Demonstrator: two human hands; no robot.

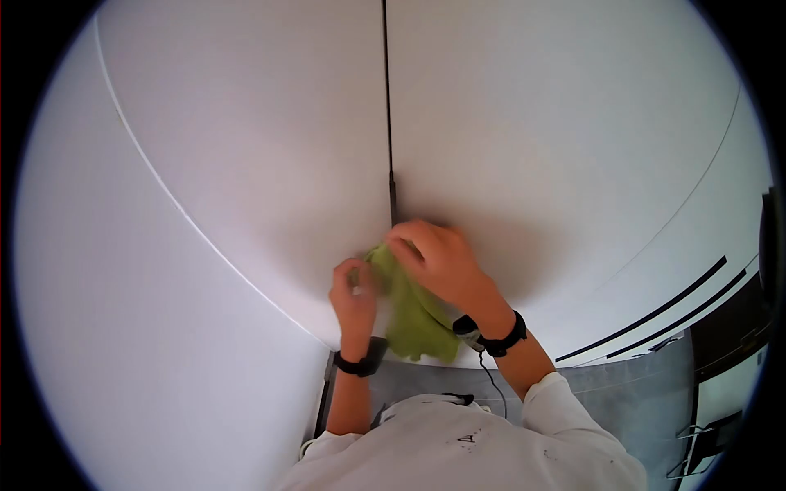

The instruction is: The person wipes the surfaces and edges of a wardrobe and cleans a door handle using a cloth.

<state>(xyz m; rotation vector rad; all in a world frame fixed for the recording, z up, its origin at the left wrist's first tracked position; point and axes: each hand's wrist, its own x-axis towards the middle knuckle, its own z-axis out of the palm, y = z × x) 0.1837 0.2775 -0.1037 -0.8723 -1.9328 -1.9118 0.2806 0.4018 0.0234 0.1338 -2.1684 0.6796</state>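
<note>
A green cloth (422, 327) hangs in loose folds in front of tall white doors. My right hand (442, 258) is closed on its upper part, thumb and fingers pinched together close to the dark handle strip (393, 200) in the gap between the doors. At the cloth's upper left edge is my left hand (354, 299), fingers curled in a pinch and slightly blurred; it appears to grip that edge. Both wrists wear dark bands, and a small device with a cable (468, 327) sits by the right wrist.
Two white door panels (246, 123) fill the view ahead, with a white wall (123, 311) on the left. Black strips (655, 315) run along the lower right panel. Grey floor (606, 401) shows below, with a dark metal-legged item (712, 442) at the far right.
</note>
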